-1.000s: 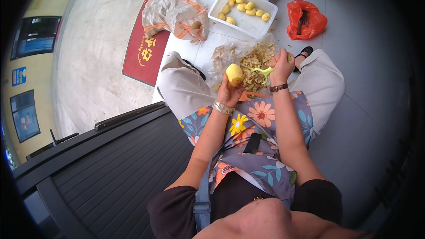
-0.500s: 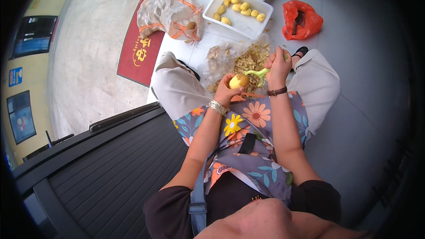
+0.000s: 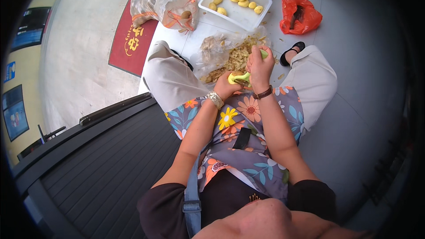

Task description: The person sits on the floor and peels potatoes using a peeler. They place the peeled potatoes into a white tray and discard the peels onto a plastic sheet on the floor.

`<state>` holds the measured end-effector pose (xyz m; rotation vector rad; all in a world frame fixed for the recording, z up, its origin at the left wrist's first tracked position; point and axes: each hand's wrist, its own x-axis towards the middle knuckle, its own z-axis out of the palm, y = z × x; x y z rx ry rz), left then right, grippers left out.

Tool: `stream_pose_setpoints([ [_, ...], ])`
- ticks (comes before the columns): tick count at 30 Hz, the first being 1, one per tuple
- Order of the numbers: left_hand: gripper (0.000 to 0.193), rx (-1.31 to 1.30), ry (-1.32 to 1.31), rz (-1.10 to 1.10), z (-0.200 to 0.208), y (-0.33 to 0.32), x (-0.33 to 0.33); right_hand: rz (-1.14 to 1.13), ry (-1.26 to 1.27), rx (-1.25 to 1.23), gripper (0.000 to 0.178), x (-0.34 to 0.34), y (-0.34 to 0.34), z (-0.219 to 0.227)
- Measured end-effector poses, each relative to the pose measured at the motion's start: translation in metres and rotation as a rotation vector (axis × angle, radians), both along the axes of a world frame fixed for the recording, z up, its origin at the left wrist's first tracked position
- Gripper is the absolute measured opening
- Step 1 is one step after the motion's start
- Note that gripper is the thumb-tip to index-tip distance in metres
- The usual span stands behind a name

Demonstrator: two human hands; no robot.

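My left hand (image 3: pixel 225 86) is closed around a partly peeled potato (image 3: pixel 237 81), most of which is hidden by the fingers and the tool. A light green peeler (image 3: pixel 241 77) is gripped by my right hand (image 3: pixel 260 67), its head lying against the potato. Just beyond both hands spreads a heap of potato peelings (image 3: pixel 241 56) on a crumpled clear plastic bag (image 3: pixel 210 53). Both hands are above my lap, over a flowered apron (image 3: pixel 248 108).
A white tray (image 3: pixel 208 15) with several peeled potatoes stands ahead, a fuller one behind it. On the left lies a clear bag (image 3: pixel 155 0) with orange stripes, partly over a red mat (image 3: pixel 116 48). An open red plastic bag (image 3: pixel 312 17) sits at right, near my shoe (image 3: pixel 290 55).
My right hand has moved left and toward me, bringing the peeler onto the potato. The potato, seen apart from the peeler before, is now largely covered. The whole view has shifted slightly.
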<state>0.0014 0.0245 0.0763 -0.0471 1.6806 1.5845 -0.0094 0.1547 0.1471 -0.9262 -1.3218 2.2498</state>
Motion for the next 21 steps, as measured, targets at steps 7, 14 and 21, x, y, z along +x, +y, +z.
stream_pose_setpoints([
  [7, 0.053, 0.075, -0.035, -0.034, -0.003, -0.005, 0.003, -0.238, -0.053, 0.136, 0.015, -0.014, 0.028, -0.028],
  [14, 0.060, -0.231, 0.385, -0.043, -0.009, 0.002, 0.004, -0.170, -0.032, -0.008, 0.019, -0.008, 0.007, -0.006],
  [21, 0.057, -0.247, 0.443, -0.024, 0.005, 0.003, 0.005, -0.215, -0.069, 0.065, 0.021, -0.018, 0.010, -0.023],
])
